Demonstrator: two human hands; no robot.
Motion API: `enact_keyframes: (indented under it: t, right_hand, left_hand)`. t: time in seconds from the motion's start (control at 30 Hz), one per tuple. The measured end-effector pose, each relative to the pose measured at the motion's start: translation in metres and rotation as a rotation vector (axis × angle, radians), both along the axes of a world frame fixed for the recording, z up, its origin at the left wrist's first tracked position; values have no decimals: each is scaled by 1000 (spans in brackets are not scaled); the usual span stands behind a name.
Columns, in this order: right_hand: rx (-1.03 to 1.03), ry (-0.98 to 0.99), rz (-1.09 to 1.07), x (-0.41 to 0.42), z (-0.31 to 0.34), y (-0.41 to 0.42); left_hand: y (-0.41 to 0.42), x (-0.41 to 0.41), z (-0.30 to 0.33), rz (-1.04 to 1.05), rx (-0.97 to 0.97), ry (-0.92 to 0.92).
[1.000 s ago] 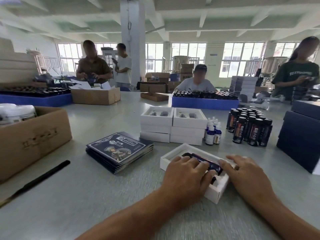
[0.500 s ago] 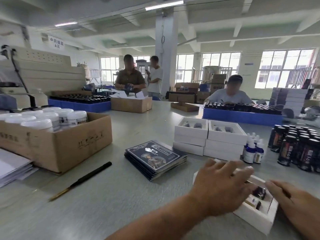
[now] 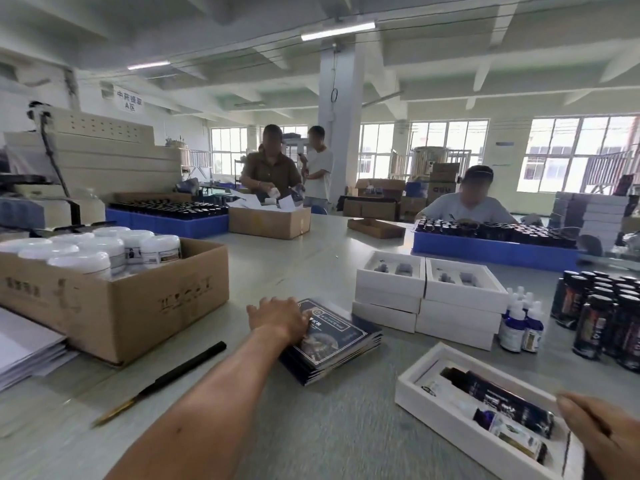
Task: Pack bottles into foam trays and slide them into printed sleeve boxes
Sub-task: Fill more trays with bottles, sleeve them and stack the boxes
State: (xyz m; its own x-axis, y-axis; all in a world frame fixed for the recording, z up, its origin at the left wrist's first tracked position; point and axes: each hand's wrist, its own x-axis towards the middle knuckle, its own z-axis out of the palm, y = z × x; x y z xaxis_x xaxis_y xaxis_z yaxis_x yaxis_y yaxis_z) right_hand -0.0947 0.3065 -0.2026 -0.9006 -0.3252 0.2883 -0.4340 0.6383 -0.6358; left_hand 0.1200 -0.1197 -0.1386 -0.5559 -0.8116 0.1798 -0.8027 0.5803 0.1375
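L hand (image 3: 277, 318): yours, fingers flat on sleeve stack (image 3: 334, 341).
R hand (image 3: 604, 433): relaxed, touching tray (image 3: 450, 422) near edge.
Tray: bottles (image 3: 498, 400) seated, well right of stack.

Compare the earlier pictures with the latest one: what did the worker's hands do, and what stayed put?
The left hand left the filled foam tray and reached out to the stack of printed sleeves, where it now rests on top. The right hand stayed at the tray's right end. The bottles remain seated in the tray; the sleeve stack, the stacked empty trays and the pen have not moved.
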Motion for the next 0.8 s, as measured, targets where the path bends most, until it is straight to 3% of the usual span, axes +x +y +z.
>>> enact_keyframes:
  t: [0.13,0.33,0.47,0.57,0.7,0.8]
  right_hand:
    - [60,82,82,57,41,-11]
    - [206,92,101,57,52,-15]
    - [255,110,10,47,60,10]
    - [404,121,-128,30,62,36]
    - [241,-128,-159,17,68,56]
    - [140,-201,-109,22,67,64]
  left_hand:
    - [10,-1,-6,-47,-115,49]
    - [61,-8,-7,-196,-301,243]
    - [113,-11,-15,-335,-158,362]
    - [149,-12,-25,-449,3,428]
    - [179,-15,-25,-611,348,669]
    - [188,-16,-21,-647,418,733]
